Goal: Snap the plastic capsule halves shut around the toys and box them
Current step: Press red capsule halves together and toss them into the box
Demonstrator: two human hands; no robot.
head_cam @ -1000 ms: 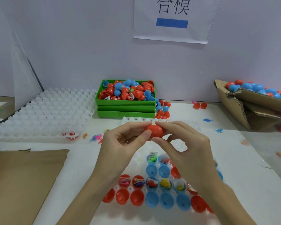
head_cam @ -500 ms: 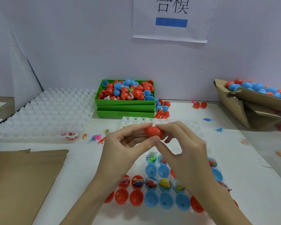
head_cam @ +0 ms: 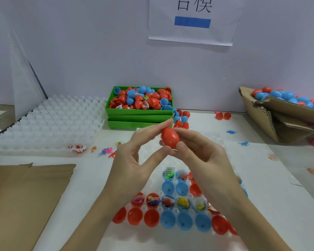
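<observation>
White worktop, pale wall behind, and a red capsule (head_cam: 170,137) is held up between both hands above the filling tray (head_cam: 172,230).

The capsule is pinched by the curled fingertips of the left hand (head_cam: 134,160) and the right hand (head_cam: 199,156), tilted, its seam apparently closed, though that cannot be confirmed. If the halves are not fully clicked, a pop-open could be caused on the way to the cardboard box (head_cam: 272,116) at far right. A slip from such a light fingertip hold could send it down onto the open toy-filled halves (head_cam: 183,202) below, and toys could be knocked out.
</observation>
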